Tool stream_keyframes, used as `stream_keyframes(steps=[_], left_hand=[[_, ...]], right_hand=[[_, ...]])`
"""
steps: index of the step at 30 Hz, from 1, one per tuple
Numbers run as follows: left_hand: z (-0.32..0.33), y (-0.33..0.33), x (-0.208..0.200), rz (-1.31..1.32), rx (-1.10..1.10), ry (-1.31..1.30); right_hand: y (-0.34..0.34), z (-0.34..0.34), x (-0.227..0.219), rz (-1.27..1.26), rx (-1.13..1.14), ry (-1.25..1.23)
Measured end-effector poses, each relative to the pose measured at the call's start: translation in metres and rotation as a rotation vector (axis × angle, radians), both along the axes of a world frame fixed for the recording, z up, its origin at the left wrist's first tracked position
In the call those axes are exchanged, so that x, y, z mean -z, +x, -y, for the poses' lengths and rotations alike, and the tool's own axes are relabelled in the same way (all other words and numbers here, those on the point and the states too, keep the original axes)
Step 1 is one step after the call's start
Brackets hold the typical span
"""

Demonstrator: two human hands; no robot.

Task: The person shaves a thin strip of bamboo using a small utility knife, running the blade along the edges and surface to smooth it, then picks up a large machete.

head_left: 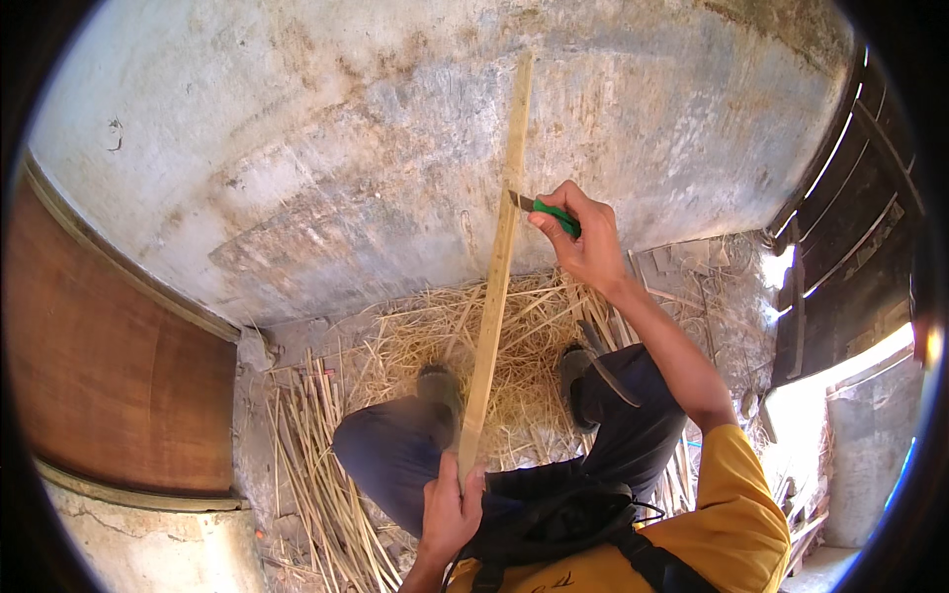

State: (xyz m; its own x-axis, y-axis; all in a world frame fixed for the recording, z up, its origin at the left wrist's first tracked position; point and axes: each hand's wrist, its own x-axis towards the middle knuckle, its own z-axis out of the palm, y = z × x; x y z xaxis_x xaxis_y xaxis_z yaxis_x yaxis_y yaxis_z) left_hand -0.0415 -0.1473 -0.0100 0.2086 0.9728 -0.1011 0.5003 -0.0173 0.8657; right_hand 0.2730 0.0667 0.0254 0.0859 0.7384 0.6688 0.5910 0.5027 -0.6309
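Observation:
A long, flat strip of pale wood or bamboo (491, 316) slants up from my lap, its far end in front of the stained wall. My left hand (452, 514) is closed round its near end. In my right hand (585, 237) is a green-handled utility knife (557, 213), gripped by the handle. The knife's blade reaches left to the strip's right edge, above its middle; I cannot tell how deep it sits. A curved, dark blade-like tool (610, 371) lies by my right knee, partly across the dark trousers.
The worn wall (395, 168) rises directly ahead. Straw-like shavings (534, 326) cover the ground round my boots. Several thin strips (321, 484) lie in a bundle at the left, near a brown wooden panel (129, 346). Dark slatted boards (840, 217) stand at the right.

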Motion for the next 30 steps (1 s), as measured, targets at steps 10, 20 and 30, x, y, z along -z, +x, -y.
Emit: stream_keyframes(steps=[10, 20, 30], left_hand=[[0.001, -0.016, 0.003, -0.056, 0.033, -0.045], [-0.006, -0.015, 0.012, 0.033, 0.055, 0.014], [-0.027, 0.003, 0.008, 0.744, 0.048, -0.391]], right_hand=[[-0.003, -0.010, 0.002, 0.024, 0.014, 0.016], [0.022, -0.019, 0.003, -0.508, -0.472, -0.431], [0.010, 0.003, 0.013, -0.510, -0.611, -0.624]])
